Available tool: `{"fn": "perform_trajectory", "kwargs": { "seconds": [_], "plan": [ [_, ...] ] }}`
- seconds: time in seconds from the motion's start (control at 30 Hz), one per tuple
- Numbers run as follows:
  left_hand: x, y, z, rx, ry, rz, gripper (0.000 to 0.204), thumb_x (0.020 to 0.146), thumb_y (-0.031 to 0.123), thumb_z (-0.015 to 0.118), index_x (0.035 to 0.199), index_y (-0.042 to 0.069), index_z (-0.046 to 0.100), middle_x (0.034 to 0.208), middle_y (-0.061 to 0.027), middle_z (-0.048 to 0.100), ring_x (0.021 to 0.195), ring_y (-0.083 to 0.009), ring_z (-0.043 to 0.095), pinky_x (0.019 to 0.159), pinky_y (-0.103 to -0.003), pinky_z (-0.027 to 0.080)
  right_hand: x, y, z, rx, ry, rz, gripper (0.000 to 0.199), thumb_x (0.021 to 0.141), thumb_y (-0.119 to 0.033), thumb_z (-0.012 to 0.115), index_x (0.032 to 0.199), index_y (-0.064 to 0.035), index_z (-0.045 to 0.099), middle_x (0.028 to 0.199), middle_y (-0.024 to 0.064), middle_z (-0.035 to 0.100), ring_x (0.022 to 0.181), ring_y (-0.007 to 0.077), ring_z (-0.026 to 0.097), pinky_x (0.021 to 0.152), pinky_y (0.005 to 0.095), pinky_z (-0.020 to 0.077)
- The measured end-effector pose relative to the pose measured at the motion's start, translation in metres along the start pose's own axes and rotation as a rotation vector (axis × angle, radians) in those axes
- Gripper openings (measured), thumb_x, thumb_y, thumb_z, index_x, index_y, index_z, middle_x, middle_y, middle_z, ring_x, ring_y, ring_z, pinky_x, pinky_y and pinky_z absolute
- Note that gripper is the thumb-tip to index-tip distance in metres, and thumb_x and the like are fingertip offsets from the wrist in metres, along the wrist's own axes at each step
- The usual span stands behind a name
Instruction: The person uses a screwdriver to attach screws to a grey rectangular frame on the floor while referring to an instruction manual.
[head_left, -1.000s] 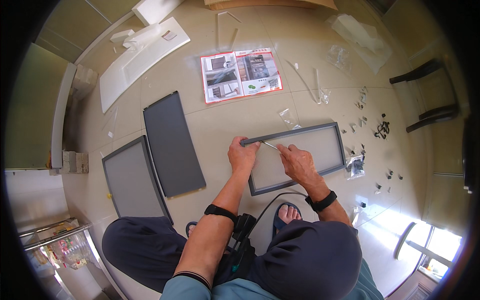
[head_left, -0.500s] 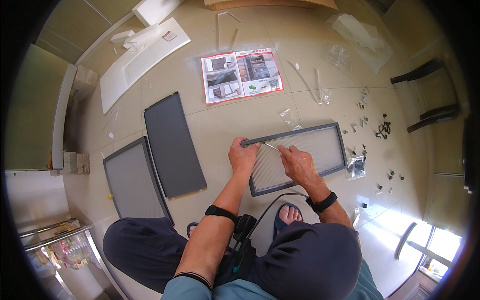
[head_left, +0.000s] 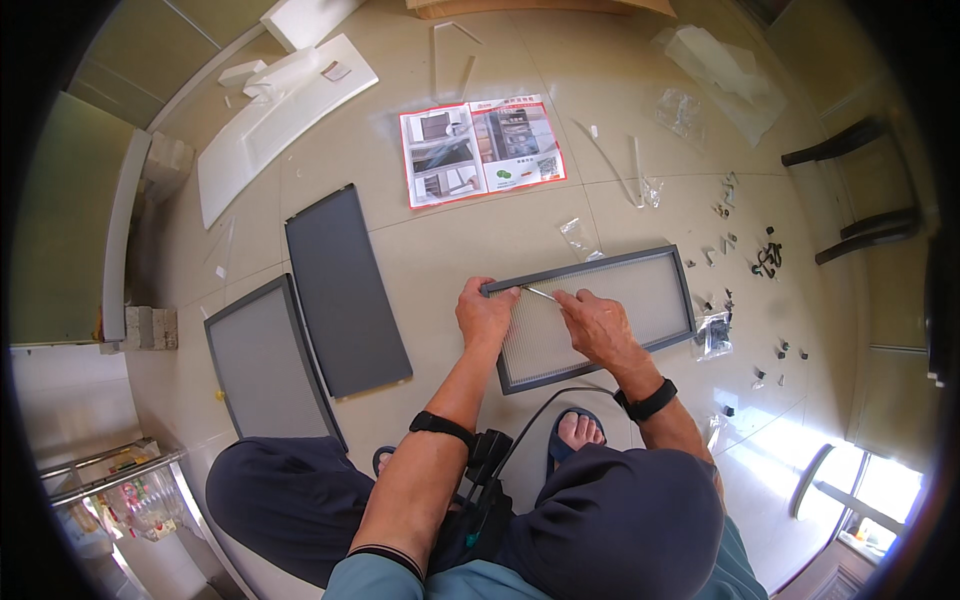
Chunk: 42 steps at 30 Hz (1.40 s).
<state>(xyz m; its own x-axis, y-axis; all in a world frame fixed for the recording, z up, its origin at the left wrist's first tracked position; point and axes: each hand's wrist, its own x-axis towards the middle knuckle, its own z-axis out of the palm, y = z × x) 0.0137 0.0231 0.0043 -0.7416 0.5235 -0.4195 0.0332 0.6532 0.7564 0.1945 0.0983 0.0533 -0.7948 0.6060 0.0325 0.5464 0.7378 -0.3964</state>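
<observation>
— What's under my hands?
— A grey-framed rectangular panel (head_left: 600, 315) with a pale ribbed face, lying flat on the tiled floor, tilted up to the right.
— And the tool?
— A thin silvery driver (head_left: 538, 293), its tip at the frame's upper left corner.

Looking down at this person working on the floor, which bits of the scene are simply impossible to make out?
- Head view: the thin metal tool is too small to identify; its handle is hidden in the right hand.
- The corner of the grey framed panel is covered by the left hand.
- The small hardware pieces are too tiny to tell apart.
- The second framed panel is partly hidden by the person's knee.
</observation>
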Motion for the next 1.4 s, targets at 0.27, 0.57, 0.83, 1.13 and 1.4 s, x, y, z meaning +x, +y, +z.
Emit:
{"fn": "perform_trajectory", "kwargs": {
  "seconds": [0.27, 0.57, 0.83, 1.13, 1.4],
  "plan": [
    [0.002, -0.005, 0.004, -0.025, -0.008, -0.023, 0.043, 0.068, 0.027, 0.085, 0.1, 0.004, 0.068, 0.091, -0.0164, 0.071, 0.087, -0.0324, 0.069, 0.079, -0.04, 0.053, -0.002, -0.003, -0.001, -0.04, -0.022, 0.004, 0.032, 0.087, -0.004, 0.059, 0.118, -0.0052, 0.063, 0.08, 0.0129, 0.06, 0.067, 0.0309, 0.066, 0.059, 0.0392, 0.0544],
    [0.002, -0.002, 0.002, -0.016, -0.008, -0.025, 0.042, 0.069, 0.026, 0.085, 0.1, 0.004, 0.068, 0.09, -0.0162, 0.071, 0.086, -0.0316, 0.069, 0.078, -0.04, 0.054, -0.002, -0.004, -0.002, -0.041, -0.032, 0.003, 0.034, 0.086, -0.003, 0.059, 0.119, -0.0052, 0.062, 0.081, 0.013, 0.06, 0.067, 0.0309, 0.066, 0.06, 0.039, 0.0547],
    [0.001, -0.002, 0.002, -0.01, -0.015, -0.028, 0.041, 0.07, 0.026, 0.084, 0.1, 0.004, 0.068, 0.091, -0.0163, 0.071, 0.087, -0.0321, 0.068, 0.079, -0.04, 0.053, 0.004, 0.001, -0.001, -0.006, -0.06, 0.01, 0.03, 0.088, -0.008, 0.059, 0.118, -0.0067, 0.063, 0.079, 0.014, 0.063, 0.069, 0.0331, 0.066, 0.061, 0.0405, 0.0542],
    [0.001, -0.003, 0.003, -0.005, -0.01, -0.031, 0.041, 0.069, 0.026, 0.084, 0.1, 0.005, 0.068, 0.091, -0.0167, 0.071, 0.087, -0.0329, 0.068, 0.079, -0.041, 0.053, 0.015, 0.002, -0.008, 0.018, -0.073, -0.04, 0.017, 0.087, -0.011, 0.063, 0.097, -0.0029, 0.051, 0.079, 0.0153, 0.064, 0.07, 0.0357, 0.065, 0.063, 0.0448, 0.0533],
    [0.0, 0.0, 0.0, -0.031, -0.055, -0.022, 0.039, 0.071, 0.025, 0.081, 0.101, 0.003, 0.067, 0.09, -0.0173, 0.071, 0.086, -0.0328, 0.068, 0.078, -0.041, 0.053, 0.003, -0.011, 0.004, 0.239, -0.118, 0.145, 0.017, 0.089, -0.013, 0.062, 0.093, -0.0018, 0.05, 0.071, 0.0237, 0.061, 0.073, 0.0465, 0.061, 0.066, 0.0532, 0.0487]
  ]
}}
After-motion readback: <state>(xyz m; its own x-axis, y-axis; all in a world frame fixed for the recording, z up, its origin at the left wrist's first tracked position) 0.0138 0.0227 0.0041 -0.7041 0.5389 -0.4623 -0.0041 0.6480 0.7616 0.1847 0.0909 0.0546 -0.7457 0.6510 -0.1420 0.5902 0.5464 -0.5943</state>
